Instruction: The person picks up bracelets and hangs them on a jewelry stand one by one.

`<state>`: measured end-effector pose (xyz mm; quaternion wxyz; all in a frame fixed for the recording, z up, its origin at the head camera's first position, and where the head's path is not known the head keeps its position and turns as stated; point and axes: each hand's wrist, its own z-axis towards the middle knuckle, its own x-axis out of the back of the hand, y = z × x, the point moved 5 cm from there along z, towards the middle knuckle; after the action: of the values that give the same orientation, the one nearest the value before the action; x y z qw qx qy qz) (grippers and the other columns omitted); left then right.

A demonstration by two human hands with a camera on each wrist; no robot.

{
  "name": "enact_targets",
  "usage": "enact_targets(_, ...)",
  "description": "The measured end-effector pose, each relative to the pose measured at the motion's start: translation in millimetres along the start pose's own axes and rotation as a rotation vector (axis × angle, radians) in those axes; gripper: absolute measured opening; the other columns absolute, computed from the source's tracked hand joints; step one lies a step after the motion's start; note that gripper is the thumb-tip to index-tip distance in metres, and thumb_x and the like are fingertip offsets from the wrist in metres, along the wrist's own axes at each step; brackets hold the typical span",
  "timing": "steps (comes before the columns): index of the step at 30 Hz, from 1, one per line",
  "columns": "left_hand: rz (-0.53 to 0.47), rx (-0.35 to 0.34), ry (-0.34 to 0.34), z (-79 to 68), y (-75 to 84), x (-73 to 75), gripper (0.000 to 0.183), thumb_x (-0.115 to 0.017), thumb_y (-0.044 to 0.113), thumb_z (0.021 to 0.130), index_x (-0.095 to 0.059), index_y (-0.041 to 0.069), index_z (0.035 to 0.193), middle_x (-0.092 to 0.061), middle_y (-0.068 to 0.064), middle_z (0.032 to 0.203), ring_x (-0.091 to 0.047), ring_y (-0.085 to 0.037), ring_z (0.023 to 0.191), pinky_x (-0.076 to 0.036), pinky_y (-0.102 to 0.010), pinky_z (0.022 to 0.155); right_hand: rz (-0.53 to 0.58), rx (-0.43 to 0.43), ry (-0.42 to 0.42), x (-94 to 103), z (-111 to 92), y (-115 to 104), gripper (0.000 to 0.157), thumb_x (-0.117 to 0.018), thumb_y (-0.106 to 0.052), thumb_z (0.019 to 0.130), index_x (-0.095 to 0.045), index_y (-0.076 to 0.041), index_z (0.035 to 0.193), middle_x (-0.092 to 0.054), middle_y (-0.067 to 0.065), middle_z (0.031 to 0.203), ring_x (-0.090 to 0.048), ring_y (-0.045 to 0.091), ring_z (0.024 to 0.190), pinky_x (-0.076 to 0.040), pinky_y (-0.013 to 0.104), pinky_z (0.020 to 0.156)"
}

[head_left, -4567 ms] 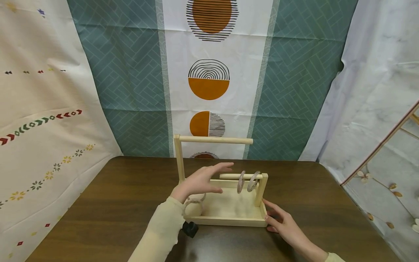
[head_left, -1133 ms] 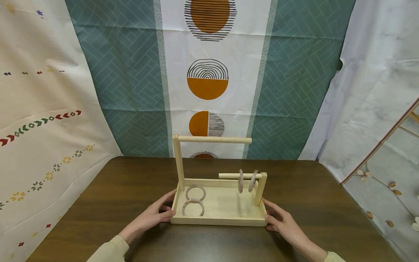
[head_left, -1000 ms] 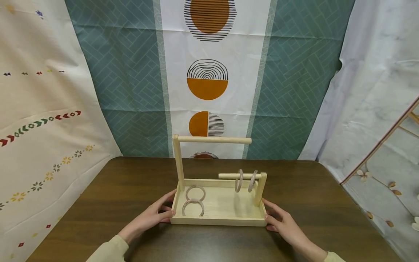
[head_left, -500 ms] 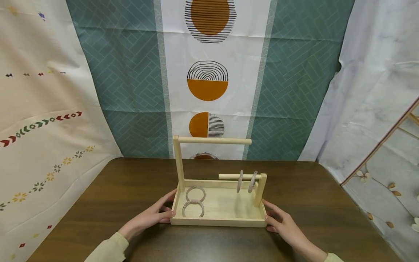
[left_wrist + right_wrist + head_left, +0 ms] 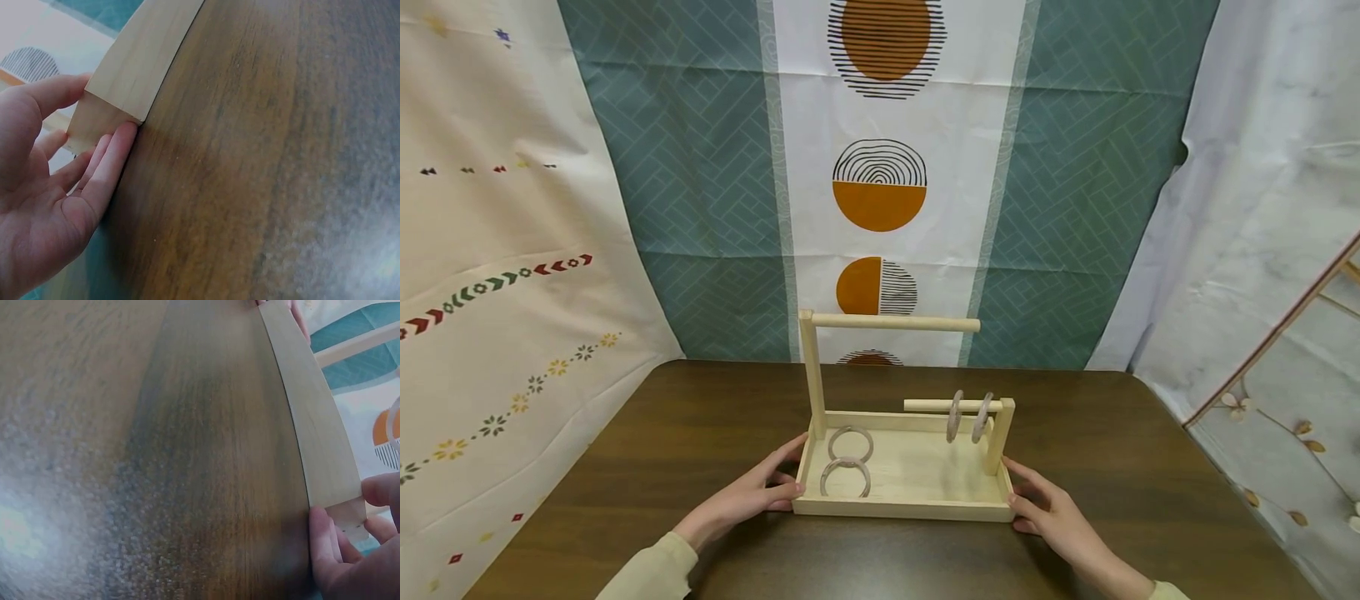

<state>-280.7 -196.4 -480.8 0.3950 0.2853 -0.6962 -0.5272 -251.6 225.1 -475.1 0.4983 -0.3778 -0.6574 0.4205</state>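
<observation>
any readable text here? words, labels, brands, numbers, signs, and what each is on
None: no readable text on the wooden stand, rings, table or hanging cloths.
The chevrons and striped circles are printed patterns, not lettering.
Dark specks on the stand's end, right wrist view: too small to identify.

The left sleeve (image 5: 649, 570) is plain pale cream, and the right sleeve (image 5: 1166, 591), mostly cropped, seems to match.
</observation>
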Motion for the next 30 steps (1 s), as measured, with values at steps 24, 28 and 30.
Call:
enact_targets(24, 0.011, 0.021, 0.009, -1.0, -0.1, 0.1, 0.081, -0.059, 0.022, 0.099, -0.007, 0.024, 0.161, -0.018, -0.025, 0.154, -0.049, -0.023, 0.115, -0.054, -0.027, 0.089, -0.393, 0.555, 0.051, -46.9, -4.1, -64.3, 0.04, -0.065, -0.014, 0.095, -0.059, -0.031, 0.131, -0.067, 0.001, 0.109, -0.06, 0.003, 0.093, -0.052, 0.022, 0.071)
enact_targets(28, 0.008, 0.021, 0.009, -0.9, 0.3, 0.5, 0.081, -0.06, 0.023, 0.099, -0.007, 0.024, 0.161, -0.018, -0.025, 0.154, -0.049, -0.023, 0.115, -0.055, -0.027, 0.089, -0.426, 0.634, -0.032, -63.3, 1.7, -75.8, 0.04, -0.062, -0.016, 0.097, -0.057, -0.026, 0.135, -0.068, 0.003, 0.114, -0.064, 0.011, 0.096, -0.053, 0.022, 0.074)
enact_targets(30, 0.008, 0.021, 0.011, -0.7, 0.7, 0.8, 0.081, -0.06, 0.023, 0.099, -0.008, 0.025, 0.16, -0.018, -0.025, 0.154, -0.049, -0.024, 0.115, -0.055, -0.027, 0.089, -0.439, 0.663, -0.063, -70.7, 5.1, -82.4, 0.04, -0.062, -0.017, 0.098, -0.057, -0.025, 0.136, -0.067, 0.001, 0.118, -0.064, 0.014, 0.099, -0.053, 0.023, 0.077)
